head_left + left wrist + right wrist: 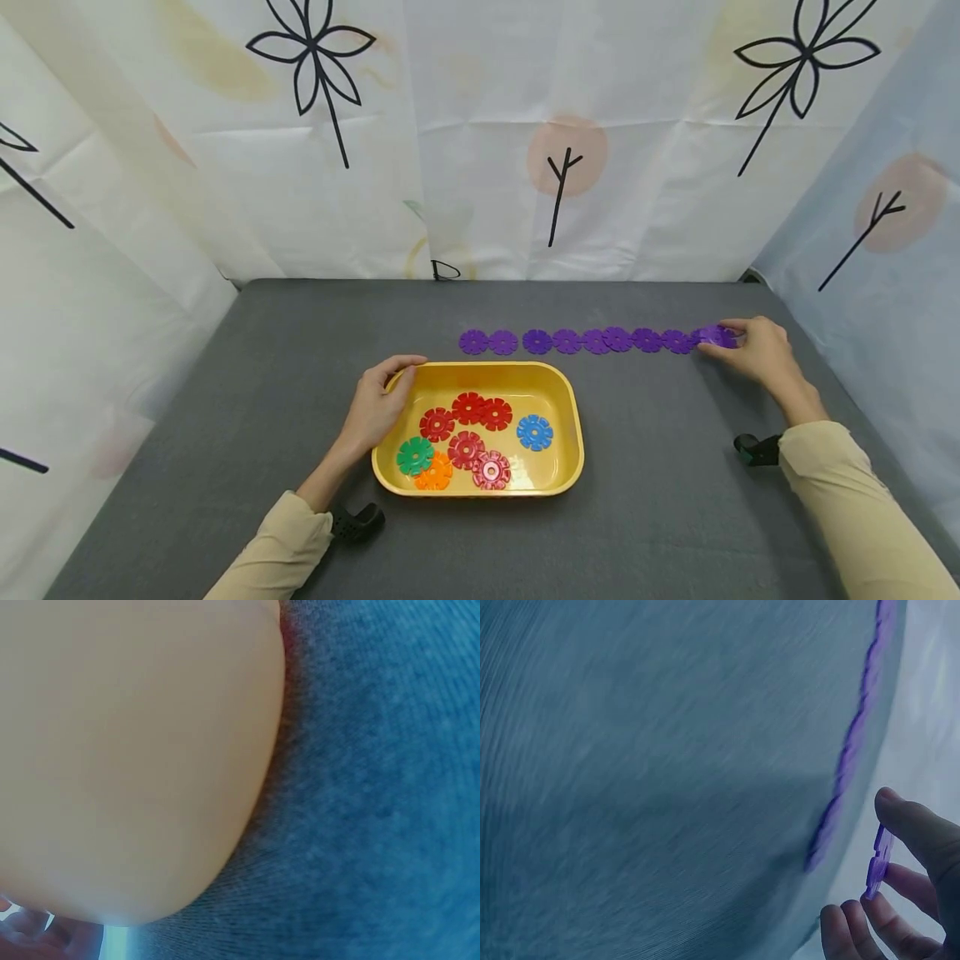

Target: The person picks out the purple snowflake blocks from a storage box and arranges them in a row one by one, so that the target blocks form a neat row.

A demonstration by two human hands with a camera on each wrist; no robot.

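My right hand (759, 354) pinches a purple flower-shaped plastic disc (880, 859) between thumb and fingers. In the right wrist view this disc is raised off the cloth, near the end of a row of purple discs (847, 757). The row (566, 341) runs left to right behind the tray, with a small gap after its second disc from the left. At the upper left corner of a yellow tray (480, 364), my left hand (377, 402) grips the rim. Inside lie several red discs (437, 424), a green disc (415, 456), an orange disc (435, 473) and a blue disc (535, 432).
Dark grey cloth (660, 500) covers the table. A white printed curtain (480, 167) stands along the back edge, with more fabric at both sides. Black wrist devices (358, 523) sit at both cuffs. The left wrist view is mostly filled by a blurred, pale rounded surface (135, 750).
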